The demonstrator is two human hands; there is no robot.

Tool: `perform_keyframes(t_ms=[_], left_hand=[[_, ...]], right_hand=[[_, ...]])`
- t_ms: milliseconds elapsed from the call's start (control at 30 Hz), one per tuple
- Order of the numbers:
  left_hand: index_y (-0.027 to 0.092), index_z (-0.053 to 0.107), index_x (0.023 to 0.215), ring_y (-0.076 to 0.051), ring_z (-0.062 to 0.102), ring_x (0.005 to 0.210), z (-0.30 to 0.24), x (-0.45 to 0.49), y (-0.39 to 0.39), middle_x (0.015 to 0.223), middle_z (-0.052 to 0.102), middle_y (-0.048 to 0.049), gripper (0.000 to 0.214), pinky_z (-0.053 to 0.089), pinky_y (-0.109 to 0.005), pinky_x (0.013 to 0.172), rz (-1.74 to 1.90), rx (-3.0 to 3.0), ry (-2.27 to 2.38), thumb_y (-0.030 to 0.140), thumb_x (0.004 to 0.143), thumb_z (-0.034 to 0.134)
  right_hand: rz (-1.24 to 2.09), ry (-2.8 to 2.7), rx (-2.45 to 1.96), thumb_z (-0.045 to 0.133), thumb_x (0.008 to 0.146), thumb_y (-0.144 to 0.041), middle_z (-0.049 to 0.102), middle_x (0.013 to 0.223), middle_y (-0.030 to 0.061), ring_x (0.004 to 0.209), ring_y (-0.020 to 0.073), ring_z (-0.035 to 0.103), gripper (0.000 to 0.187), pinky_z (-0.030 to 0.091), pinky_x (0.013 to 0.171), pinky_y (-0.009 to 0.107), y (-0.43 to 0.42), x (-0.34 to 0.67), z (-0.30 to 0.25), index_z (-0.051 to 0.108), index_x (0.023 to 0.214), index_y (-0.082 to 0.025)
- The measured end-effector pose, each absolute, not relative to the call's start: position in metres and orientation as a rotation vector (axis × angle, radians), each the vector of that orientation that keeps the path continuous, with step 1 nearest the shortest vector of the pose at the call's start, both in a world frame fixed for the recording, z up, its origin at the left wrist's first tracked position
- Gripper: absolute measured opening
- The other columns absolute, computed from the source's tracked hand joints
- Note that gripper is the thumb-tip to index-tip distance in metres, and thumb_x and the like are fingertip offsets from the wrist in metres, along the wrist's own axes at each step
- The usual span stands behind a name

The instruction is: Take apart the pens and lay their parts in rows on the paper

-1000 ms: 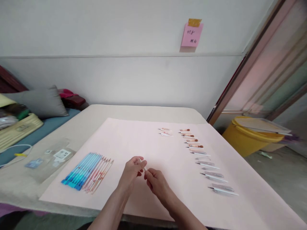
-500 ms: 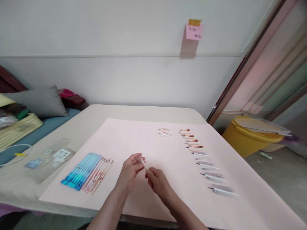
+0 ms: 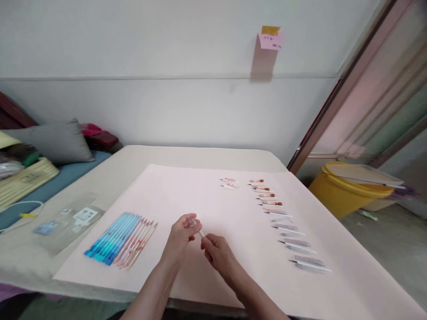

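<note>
My left hand [image 3: 182, 235] and my right hand [image 3: 218, 255] meet over the front middle of the pink sheet. Between them is a slim, pale pen [image 3: 201, 232], slanting down toward the right. Thumb and fingers of my left hand close on its upper end; my right hand pinches the lower end, so most of the pen is hidden. Left of my hands lies a row of blue pens [image 3: 115, 238], with white-and-pink pens [image 3: 138, 244] alongside. Toward the right edge are sets of dark-tipped thin pieces with greyish clear parts [image 3: 310, 261], and farther back some with brown-ended parts [image 3: 271, 203].
Two small groups of thin pieces [image 3: 230, 186] lie at the back of the pink sheet [image 3: 180, 191]. Clear plastic packaging [image 3: 71, 226] rests on the padded surface at left. A yellow bin [image 3: 347, 191] stands right of the table, and a wall [image 3: 200, 115] rises behind.
My left fingers have closed farther over the pen's upper end, and less of the pen shows. My right hand has shifted slightly left. The laid-out pens and parts are unmoved.
</note>
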State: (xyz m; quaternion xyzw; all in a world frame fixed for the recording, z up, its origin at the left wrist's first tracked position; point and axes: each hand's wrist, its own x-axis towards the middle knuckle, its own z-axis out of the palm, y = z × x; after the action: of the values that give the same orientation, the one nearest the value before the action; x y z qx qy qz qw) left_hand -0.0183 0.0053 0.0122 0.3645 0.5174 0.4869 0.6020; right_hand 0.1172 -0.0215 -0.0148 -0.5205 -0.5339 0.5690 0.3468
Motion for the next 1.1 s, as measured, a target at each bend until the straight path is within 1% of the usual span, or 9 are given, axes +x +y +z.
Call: perform_keyframes(t_ms=[67,100,233,433,533,733,867,933,1100], left_hand=[[0.019,0.059,0.103,-0.012,0.057,0.082,0.0123,-0.0187,0.0052,0.101,0.063,-0.0069,0.041,0.041,-0.023,0.068,1.134,0.802,1.135,0.023,0.063,0.069],[0.019,0.059,0.103,-0.011,0.056,0.08,0.0123,-0.0189,0.0053,0.103,0.062,-0.0071,0.042,0.041,-0.023,0.067,1.135,0.79,1.117,0.021,0.063,0.069],[0.018,0.06,0.102,-0.003,0.039,0.05,0.0118,-0.0196,0.0063,0.08,0.06,-0.0004,0.038,0.028,-0.02,0.047,1.149,0.839,1.148,0.028,0.066,0.068],[0.018,0.062,0.097,-0.002,0.037,0.048,0.0081,-0.0201,0.0067,0.069,0.049,0.0053,0.036,0.026,-0.02,0.048,1.121,0.811,1.099,0.024,0.062,0.07],[0.018,0.063,0.09,-0.003,0.035,0.046,0.0083,-0.0205,0.0065,0.061,0.043,0.0072,0.031,0.025,-0.02,0.048,1.122,0.825,1.136,0.03,0.063,0.071],[0.022,0.064,0.093,-0.009,0.052,0.071,0.0132,-0.0215,0.0051,0.087,0.059,0.0,0.033,0.038,-0.023,0.064,1.104,0.707,1.115,0.026,0.061,0.07],[0.02,0.065,0.086,-0.005,0.045,0.059,0.0108,-0.0219,0.0057,0.073,0.053,0.0039,0.026,0.036,-0.021,0.06,1.122,0.727,1.13,0.029,0.063,0.071],[0.019,0.065,0.084,-0.004,0.044,0.059,0.0094,-0.0218,0.0064,0.075,0.053,0.0037,0.026,0.036,-0.021,0.059,1.13,0.732,1.155,0.032,0.062,0.072],[0.018,0.064,0.095,-0.013,0.056,0.081,0.0091,-0.0221,0.007,0.098,0.061,-0.0069,0.034,0.043,-0.027,0.071,1.103,0.705,1.074,0.033,0.066,0.07]], right_hand=[[1.477,-1.379,-1.361,0.04,0.084,-0.031,0.04,0.043,-0.0062,0.038,0.0058,0.032,0.026,0.024,0.04,0.019,-0.0213,0.1176,-0.0134,0.051,0.066,-0.017],[1.479,-1.378,-1.36,0.04,0.084,-0.031,0.041,0.043,-0.0062,0.038,0.0058,0.032,0.026,0.024,0.04,0.019,-0.0211,0.1177,-0.0134,0.051,0.066,-0.017],[1.486,-1.38,-1.351,0.04,0.084,-0.03,0.041,0.043,-0.0063,0.037,0.0058,0.032,0.025,0.024,0.039,0.019,-0.0202,0.1177,-0.0159,0.051,0.066,-0.017],[1.48,-1.389,-1.367,0.039,0.083,-0.028,0.04,0.042,-0.0065,0.037,0.006,0.032,0.024,0.024,0.04,0.019,-0.0188,0.1183,-0.0146,0.051,0.066,-0.017],[1.481,-1.401,-1.369,0.039,0.083,-0.028,0.04,0.042,-0.0062,0.037,0.0062,0.033,0.024,0.024,0.04,0.02,-0.0188,0.1182,-0.0147,0.051,0.066,-0.017],[1.474,-1.399,-1.404,0.039,0.084,-0.029,0.04,0.043,-0.006,0.038,0.0062,0.033,0.025,0.025,0.041,0.02,-0.0198,0.119,-0.0123,0.051,0.066,-0.016],[1.466,-1.418,-1.362,0.039,0.084,-0.029,0.042,0.043,-0.0055,0.039,0.0064,0.034,0.025,0.026,0.042,0.02,-0.0197,0.1188,-0.0148,0.052,0.067,-0.016],[1.459,-1.421,-1.356,0.039,0.084,-0.03,0.042,0.043,-0.0056,0.039,0.0066,0.034,0.026,0.026,0.042,0.02,-0.0193,0.1186,-0.0166,0.052,0.067,-0.016],[1.466,-1.42,-1.387,0.039,0.084,-0.03,0.041,0.043,-0.006,0.038,0.0066,0.034,0.025,0.026,0.042,0.02,-0.0185,0.1194,-0.0144,0.051,0.067,-0.017]])
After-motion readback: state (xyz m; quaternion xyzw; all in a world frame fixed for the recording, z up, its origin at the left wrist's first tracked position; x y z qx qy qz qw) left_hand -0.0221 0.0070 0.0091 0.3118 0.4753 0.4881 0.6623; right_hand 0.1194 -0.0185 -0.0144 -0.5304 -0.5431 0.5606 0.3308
